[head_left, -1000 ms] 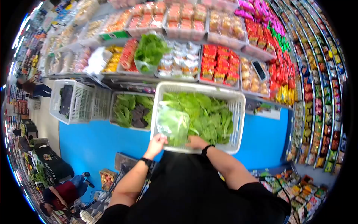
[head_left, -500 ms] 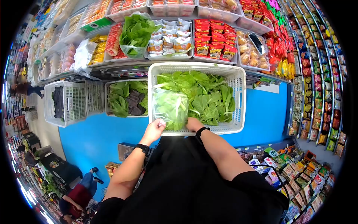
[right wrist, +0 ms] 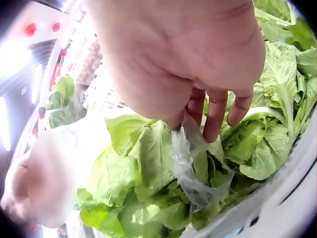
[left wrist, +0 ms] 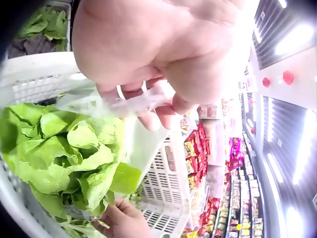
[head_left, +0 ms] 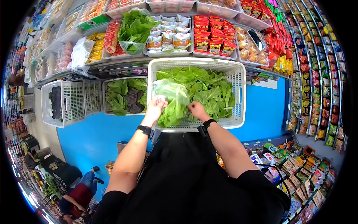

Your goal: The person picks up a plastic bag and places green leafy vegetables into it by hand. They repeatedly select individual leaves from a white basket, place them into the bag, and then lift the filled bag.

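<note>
In the head view a clear plastic bag of green leafy lettuce lies in the left part of a white crate. My left hand pinches the bag's left edge, and the left wrist view shows the film between thumb and fingers. On the other side, my right hand pinches the bag's edge too; crumpled plastic hangs from those fingers in the right wrist view. Lettuce leaves stick out of the bag's near end, between the hands. More loose greens fill the crate around the bag.
Left of the crate stands a lower crate of green and dark leaves, then white crates. Behind is a shelf of packaged snacks, with another bag of greens and a phone on top. A person is at lower left.
Both hands have moved away from the crate's near rim, along the bag's sides. The plastic has drawn back with them, and the leaves at the near end now show uncovered.
</note>
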{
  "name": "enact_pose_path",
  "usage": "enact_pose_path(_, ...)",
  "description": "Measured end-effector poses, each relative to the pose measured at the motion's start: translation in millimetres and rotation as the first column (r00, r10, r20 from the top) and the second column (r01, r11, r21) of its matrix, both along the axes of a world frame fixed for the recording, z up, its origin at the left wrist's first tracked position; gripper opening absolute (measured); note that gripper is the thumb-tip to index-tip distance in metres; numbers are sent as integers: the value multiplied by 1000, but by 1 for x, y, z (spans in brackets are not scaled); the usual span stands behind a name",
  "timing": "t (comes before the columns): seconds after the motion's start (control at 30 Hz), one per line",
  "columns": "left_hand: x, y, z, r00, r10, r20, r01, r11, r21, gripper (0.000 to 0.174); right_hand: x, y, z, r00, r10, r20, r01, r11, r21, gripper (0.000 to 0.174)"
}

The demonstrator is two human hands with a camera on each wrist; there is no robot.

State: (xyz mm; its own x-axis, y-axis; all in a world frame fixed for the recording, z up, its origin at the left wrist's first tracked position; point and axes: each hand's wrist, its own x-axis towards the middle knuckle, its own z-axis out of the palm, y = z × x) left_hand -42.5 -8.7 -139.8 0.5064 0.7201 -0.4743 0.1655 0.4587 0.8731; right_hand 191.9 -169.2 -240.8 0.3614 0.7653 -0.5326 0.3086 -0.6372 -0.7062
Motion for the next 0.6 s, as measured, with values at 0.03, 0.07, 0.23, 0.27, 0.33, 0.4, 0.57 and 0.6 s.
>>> enact_pose_path(0.03, 7, 8, 4, 999, 31, 30, -31, 999, -27, 13, 5, 3, 4, 1000, 0, 4, 0, 1000, -2, 26)
enact_pose_path(0.07, 11, 17, 6, 998, 24, 59, -21, 998, -52, 18, 11, 7, 8, 996, -83, -21, 84, 996, 40, 26)
enact_pose_path(0.23, 15, 44, 41, 989, 52, 135, -12, 959, -284, 38, 39, 2, 16, 877, -420, -234, 442, 896, 48, 31)
enact_pose_path(0.27, 14, 48, 45, 974, 92, 208, -9, 929, -370, 39, 42, -3, 22, 809, -464, -360, 488, 873, -29, 38)
enact_pose_path(0.33, 15, 49, 55, 943, 168, 287, -8, 874, -486, 37, 34, -9, 41, 810, -478, -339, 452, 878, -159, 41)
enact_pose_path(0.4, 19, 45, 65, 923, 184, 339, 28, 844, -536, 40, 16, -15, 62, 809, -482, -335, 405, 872, -277, 43)
enact_pose_path(0.57, 35, 14, 122, 873, 228, 430, 108, 771, -628, 49, 20, -27, 25, 918, -241, -315, 154, 949, -277, 27)
enact_pose_path(0.6, 37, 6, 131, 878, 212, 430, 111, 782, -613, 48, 20, -29, 27, 978, -162, -128, 143, 980, -141, 23)
